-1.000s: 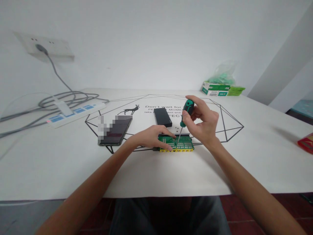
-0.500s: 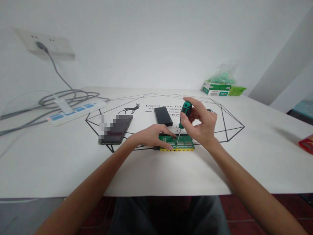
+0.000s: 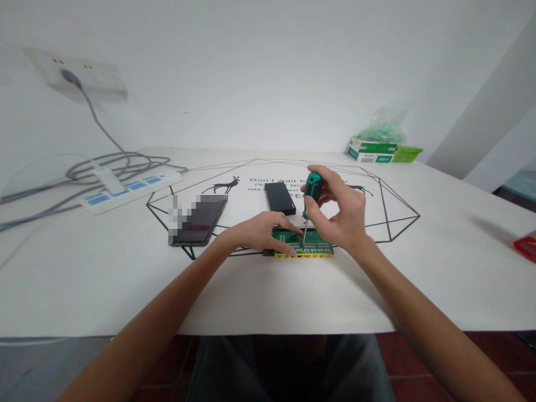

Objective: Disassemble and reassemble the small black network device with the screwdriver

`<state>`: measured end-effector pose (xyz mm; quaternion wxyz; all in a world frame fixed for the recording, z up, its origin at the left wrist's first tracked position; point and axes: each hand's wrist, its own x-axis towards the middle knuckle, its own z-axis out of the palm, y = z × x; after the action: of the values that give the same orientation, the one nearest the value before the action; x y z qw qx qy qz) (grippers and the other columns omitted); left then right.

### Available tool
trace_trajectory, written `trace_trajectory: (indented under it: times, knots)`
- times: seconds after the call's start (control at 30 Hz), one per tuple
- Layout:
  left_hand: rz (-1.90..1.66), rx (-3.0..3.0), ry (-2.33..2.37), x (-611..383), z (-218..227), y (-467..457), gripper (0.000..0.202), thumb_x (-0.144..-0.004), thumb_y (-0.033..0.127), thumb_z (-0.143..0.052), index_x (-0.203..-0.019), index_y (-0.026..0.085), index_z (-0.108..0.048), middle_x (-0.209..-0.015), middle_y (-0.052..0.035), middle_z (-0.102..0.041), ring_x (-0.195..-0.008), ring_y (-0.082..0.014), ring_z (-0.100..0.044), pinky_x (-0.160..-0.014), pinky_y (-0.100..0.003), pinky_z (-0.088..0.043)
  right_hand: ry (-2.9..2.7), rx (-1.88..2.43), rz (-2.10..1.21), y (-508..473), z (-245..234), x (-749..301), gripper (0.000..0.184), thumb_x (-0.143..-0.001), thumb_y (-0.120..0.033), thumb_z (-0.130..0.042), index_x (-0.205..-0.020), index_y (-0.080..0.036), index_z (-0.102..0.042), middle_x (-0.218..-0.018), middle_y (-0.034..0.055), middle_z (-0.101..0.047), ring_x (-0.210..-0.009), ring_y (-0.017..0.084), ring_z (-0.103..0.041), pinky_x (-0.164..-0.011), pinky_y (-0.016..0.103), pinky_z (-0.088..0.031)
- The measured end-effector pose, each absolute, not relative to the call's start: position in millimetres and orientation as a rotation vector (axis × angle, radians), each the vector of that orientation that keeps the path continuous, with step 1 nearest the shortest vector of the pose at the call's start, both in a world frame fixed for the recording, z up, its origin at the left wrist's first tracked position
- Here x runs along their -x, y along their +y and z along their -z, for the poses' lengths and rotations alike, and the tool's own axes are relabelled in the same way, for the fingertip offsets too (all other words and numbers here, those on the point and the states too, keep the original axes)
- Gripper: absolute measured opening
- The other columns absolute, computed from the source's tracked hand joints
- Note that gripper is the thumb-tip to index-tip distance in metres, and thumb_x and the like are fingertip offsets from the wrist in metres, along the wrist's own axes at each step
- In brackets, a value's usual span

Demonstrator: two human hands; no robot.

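Observation:
A green circuit board (image 3: 315, 245) with a yellow front strip lies on the white table (image 3: 268, 290), near its middle. My left hand (image 3: 262, 233) rests on the board's left part, fingers spread and pressing it down. My right hand (image 3: 341, 215) grips a small screwdriver (image 3: 310, 195) with a green and black handle. The screwdriver stands nearly upright, tip down on the board close to my left fingertips.
A black flat box (image 3: 279, 198) lies just behind the board. A dark phone (image 3: 196, 222) is to the left, a white power strip (image 3: 125, 191) with grey cables farther left. Green and white boxes (image 3: 377, 152) sit at the back right. A red object (image 3: 525, 244) is at the right edge.
My right hand and the screwdriver handle have shifted slightly left and the tool stands more upright; its tip stays on the board. The left hand has held still.

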<state>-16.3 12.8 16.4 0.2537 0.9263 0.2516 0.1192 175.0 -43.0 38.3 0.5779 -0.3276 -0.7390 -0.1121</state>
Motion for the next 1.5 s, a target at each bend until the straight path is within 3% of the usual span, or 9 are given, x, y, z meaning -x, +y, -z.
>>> trace_trajectory:
  times: [0.2, 0.4, 0.57, 0.73, 0.87, 1.03, 1.23, 1.4, 1.5]
  knots:
    - [-0.317, -2.522, 0.653, 15.2, -17.8, 13.2, 0.047, -0.073, 0.049, -0.077, -0.113, 0.025, -0.073, -0.106, -0.0047, -0.07, -0.098, -0.0215, -0.063, -0.088, -0.03, -0.047, -1.735, 0.791, 0.307, -43.4, -39.7, -174.8, 0.037, -0.084, -0.028, -0.061, -0.12, -0.022, -0.058, -0.089, 0.0006, -0.067, -0.058, 0.01, -0.056, -0.053, 0.025, -0.051]
    - [-0.324, -2.502, 0.69, 14.6, -20.6, 9.5, 0.047, -0.072, 0.046, -0.079, -0.112, 0.022, -0.073, -0.109, -0.0058, -0.069, -0.099, -0.021, -0.063, -0.089, -0.029, -0.047, -1.776, 0.792, 0.254, -42.2, -38.5, -176.6, 0.039, -0.092, -0.024, -0.048, -0.131, -0.021, -0.054, -0.09, 0.0019, -0.069, -0.064, 0.011, -0.06, -0.056, 0.024, -0.052]
    - [-0.329, -2.509, 0.682, 14.7, -21.9, 8.3, 0.045, -0.074, 0.046, -0.078, -0.111, 0.022, -0.073, -0.11, -0.0053, -0.069, -0.1, -0.0204, -0.063, -0.091, -0.029, -0.046, -1.744, 0.823, 0.373, -41.4, -38.4, -175.1, 0.035, -0.09, -0.032, -0.059, -0.122, -0.02, -0.059, -0.088, 0.0017, -0.067, -0.061, 0.01, -0.056, -0.052, 0.023, -0.049]
    - [-0.326, -2.52, 0.679, 14.5, -21.7, 8.6, 0.045, -0.072, 0.047, -0.078, -0.111, 0.025, -0.073, -0.109, -0.0049, -0.069, -0.101, -0.0214, -0.063, -0.09, -0.03, -0.047, -1.762, 0.829, 0.352, -42.9, -38.6, -174.1, 0.034, -0.092, -0.025, -0.05, -0.126, -0.021, -0.055, -0.09, 0.0024, -0.066, -0.063, 0.011, -0.057, -0.053, 0.024, -0.049]
    - [-0.322, -2.513, 0.688, 14.5, -22.6, 7.6, 0.044, -0.074, 0.045, -0.078, -0.111, 0.023, -0.073, -0.11, -0.0056, -0.069, -0.102, -0.0216, -0.062, -0.091, -0.03, -0.046, -1.724, 0.873, 0.37, -44.0, -39.8, -174.1, 0.033, -0.088, -0.031, -0.059, -0.121, -0.023, -0.058, -0.088, 0.0024, -0.064, -0.063, 0.012, -0.055, -0.052, 0.024, -0.048]
    - [-0.303, -2.524, 0.713, 14.5, -23.0, 7.3, 0.047, -0.073, 0.047, -0.078, -0.113, 0.023, -0.073, -0.107, -0.0055, -0.069, -0.097, -0.021, -0.062, -0.088, -0.03, -0.047, -1.768, 0.817, 0.305, -43.8, -41.4, -175.4, 0.033, -0.092, -0.024, -0.045, -0.122, -0.02, -0.057, -0.095, 0.0055, -0.065, -0.068, 0.013, -0.057, -0.055, 0.025, -0.049]
    - [-0.317, -2.508, 0.693, 14.6, -22.4, 7.8, 0.048, -0.073, 0.048, -0.078, -0.112, 0.022, -0.073, -0.111, -0.0061, -0.069, -0.102, -0.0217, -0.062, -0.092, -0.031, -0.046, -1.72, 0.825, 0.368, -37.6, -37.4, -177.4, 0.037, -0.086, -0.034, -0.062, -0.118, -0.018, -0.057, -0.085, 0.0028, -0.062, -0.06, 0.011, -0.052, -0.05, 0.024, -0.047]
    - [-0.295, -2.511, 0.718, 14.7, -23.4, 7.5, 0.047, -0.073, 0.048, -0.078, -0.112, 0.022, -0.073, -0.109, -0.0059, -0.068, -0.099, -0.021, -0.062, -0.09, -0.03, -0.045, -1.711, 0.824, 0.362, -35.2, -34.5, -178.8, 0.036, -0.092, -0.026, -0.046, -0.126, -0.021, -0.053, -0.087, 0.0027, -0.064, -0.058, 0.011, -0.052, -0.052, 0.024, -0.048]
    - [-0.291, -2.508, 0.727, 14.9, -24.1, 6.7, 0.047, -0.073, 0.048, -0.077, -0.113, 0.022, -0.072, -0.11, -0.0064, -0.067, -0.1, -0.0216, -0.062, -0.091, -0.03, -0.045, -1.659, 0.811, 0.437, -34.9, -34.6, -178.8, 0.033, -0.089, -0.03, -0.056, -0.121, -0.022, -0.056, -0.082, 0.0009, -0.063, -0.053, 0.01, -0.049, -0.05, 0.025, -0.045]
